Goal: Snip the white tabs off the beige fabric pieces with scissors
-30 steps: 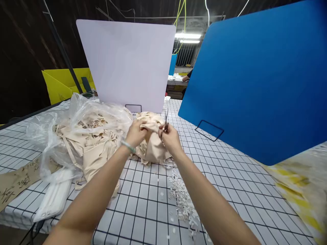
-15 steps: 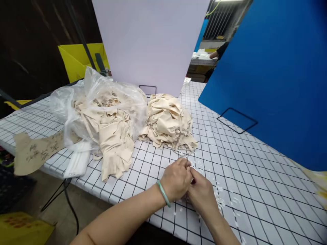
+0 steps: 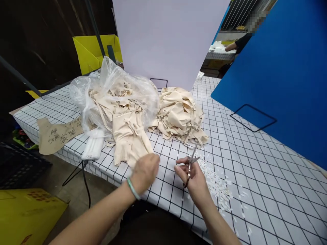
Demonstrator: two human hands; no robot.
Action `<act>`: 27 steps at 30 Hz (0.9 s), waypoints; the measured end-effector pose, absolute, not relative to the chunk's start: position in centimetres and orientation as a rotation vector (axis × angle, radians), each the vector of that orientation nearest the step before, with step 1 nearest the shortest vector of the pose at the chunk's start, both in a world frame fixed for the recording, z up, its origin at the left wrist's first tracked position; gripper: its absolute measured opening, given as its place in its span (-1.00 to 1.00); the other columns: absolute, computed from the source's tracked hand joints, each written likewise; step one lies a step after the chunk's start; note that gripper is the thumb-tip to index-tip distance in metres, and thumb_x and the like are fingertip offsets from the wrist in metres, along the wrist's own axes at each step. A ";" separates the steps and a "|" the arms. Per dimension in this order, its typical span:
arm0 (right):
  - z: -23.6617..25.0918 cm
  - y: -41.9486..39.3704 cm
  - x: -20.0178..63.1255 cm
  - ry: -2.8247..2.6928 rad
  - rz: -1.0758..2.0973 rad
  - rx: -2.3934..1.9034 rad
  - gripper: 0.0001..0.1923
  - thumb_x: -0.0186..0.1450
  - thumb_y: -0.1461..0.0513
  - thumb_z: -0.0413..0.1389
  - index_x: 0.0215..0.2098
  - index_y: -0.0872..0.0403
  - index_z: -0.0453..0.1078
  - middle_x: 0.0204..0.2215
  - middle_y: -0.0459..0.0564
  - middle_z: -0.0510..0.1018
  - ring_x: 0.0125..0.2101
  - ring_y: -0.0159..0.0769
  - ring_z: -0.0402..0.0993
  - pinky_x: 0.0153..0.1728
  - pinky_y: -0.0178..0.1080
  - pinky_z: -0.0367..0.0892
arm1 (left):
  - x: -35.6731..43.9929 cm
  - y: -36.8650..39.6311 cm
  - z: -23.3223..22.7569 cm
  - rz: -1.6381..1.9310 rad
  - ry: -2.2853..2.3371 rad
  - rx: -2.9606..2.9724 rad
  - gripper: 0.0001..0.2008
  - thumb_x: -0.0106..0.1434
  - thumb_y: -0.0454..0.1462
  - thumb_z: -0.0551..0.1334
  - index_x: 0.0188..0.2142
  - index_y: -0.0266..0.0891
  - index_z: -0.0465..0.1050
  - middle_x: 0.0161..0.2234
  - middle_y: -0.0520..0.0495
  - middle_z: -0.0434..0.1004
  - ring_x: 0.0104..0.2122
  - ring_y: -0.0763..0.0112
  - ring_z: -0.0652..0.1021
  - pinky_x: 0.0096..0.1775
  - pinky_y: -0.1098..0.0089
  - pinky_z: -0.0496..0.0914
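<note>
Right hand gripping small scissors; left hand blurred, grip unclear. Trimmed pile stacked, snippets strewn; bag half full.

The table is white with a black grid. On it: beige cloth, white scraps, a clear bag. Behind it: a blue board, a white board. Green bangle.

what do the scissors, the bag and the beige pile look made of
Scissors in the right hand: metal, by the thin shiny blades. Bag: clear thin plastic, glossy and crinkled. Pile: soft matte cloth, probably woven, limp and folded.
</note>
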State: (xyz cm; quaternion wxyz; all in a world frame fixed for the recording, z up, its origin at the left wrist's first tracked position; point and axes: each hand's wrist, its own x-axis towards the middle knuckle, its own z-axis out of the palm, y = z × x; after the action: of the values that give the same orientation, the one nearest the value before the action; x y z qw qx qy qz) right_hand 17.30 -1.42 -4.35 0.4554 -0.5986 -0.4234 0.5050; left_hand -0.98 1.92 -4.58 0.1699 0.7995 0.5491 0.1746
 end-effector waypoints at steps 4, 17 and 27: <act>-5.6 -1.9 15.2 -0.791 1.574 -1.256 -0.53 0.07 -0.02 0.38 -0.24 0.02 0.34 -0.23 -0.03 0.54 -0.31 -0.26 0.46 -0.26 -0.21 0.38 | 1.0 -3.1 -4.1 0.626 1.068 2.170 -0.86 0.33 -0.43 0.08 -0.23 -0.24 0.38 -0.29 -0.07 0.58 -0.29 0.40 0.57 -0.20 0.45 0.48; -6.7 -3.0 14.5 -0.995 1.206 -1.431 -0.52 0.04 0.12 0.36 -0.18 -0.03 0.25 -0.18 -0.03 0.47 -0.20 -0.22 0.45 -0.14 -0.14 0.39 | -5.1 14.8 -1.3 0.365 1.113 2.810 -0.89 0.18 -0.48 0.21 -0.40 -0.30 0.48 -0.14 -0.25 0.53 0.02 0.04 0.43 0.14 -0.03 0.27; -6.5 -1.4 16.4 -0.925 1.258 -1.406 -0.60 0.02 0.17 0.34 -0.27 -0.01 0.26 -0.25 -0.06 0.50 -0.25 -0.22 0.48 -0.20 -0.17 0.40 | -3.8 9.4 1.0 0.386 1.237 2.903 -0.64 0.21 -0.57 0.01 -0.08 -0.39 0.43 -0.04 -0.33 0.48 0.01 0.09 0.45 0.02 0.06 0.41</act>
State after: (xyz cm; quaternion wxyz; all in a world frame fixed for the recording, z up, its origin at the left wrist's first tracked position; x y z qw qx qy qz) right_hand 16.40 -1.44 -6.51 0.4969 -0.5806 -0.3821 0.5195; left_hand -3.78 9.35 0.95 -0.0187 0.9130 0.3890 0.1213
